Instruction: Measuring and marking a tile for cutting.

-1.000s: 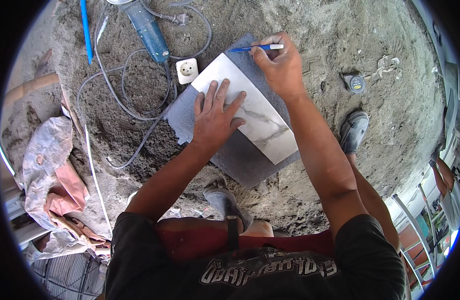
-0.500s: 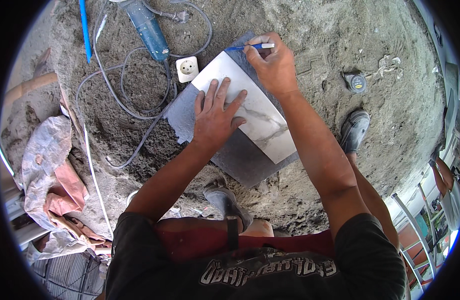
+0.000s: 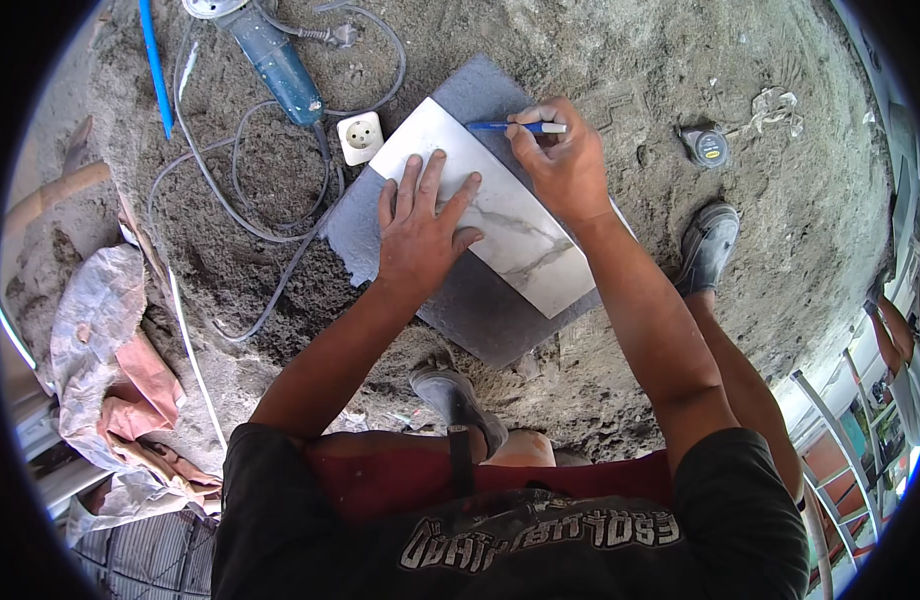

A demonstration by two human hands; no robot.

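Note:
A white marble-patterned tile [image 3: 525, 248] lies at a slant across a larger grey tile [image 3: 490, 325] on the sandy ground. My left hand [image 3: 420, 222] is spread flat on the white tile, pressing near its left edge. In my right hand [image 3: 562, 165] a blue pen [image 3: 520, 127] is pinched between thumb and fingers. Its tip is at the white tile's upper right edge, beside the bare grey surface. Whether the tip touches is too small to tell.
A blue angle grinder [image 3: 280, 70] with a coiled grey cord lies at the upper left, near a white socket [image 3: 360, 137]. A tape measure [image 3: 707, 147] rests to the right. Crumpled sheeting [image 3: 105, 330] lies left; a ladder [image 3: 835, 430] and another person [image 3: 905, 370] are at the far right.
My right hand and the pen have moved down along the white tile's edge, away from its top corner. My left hand stays on the tile. The whole view has shifted slightly.

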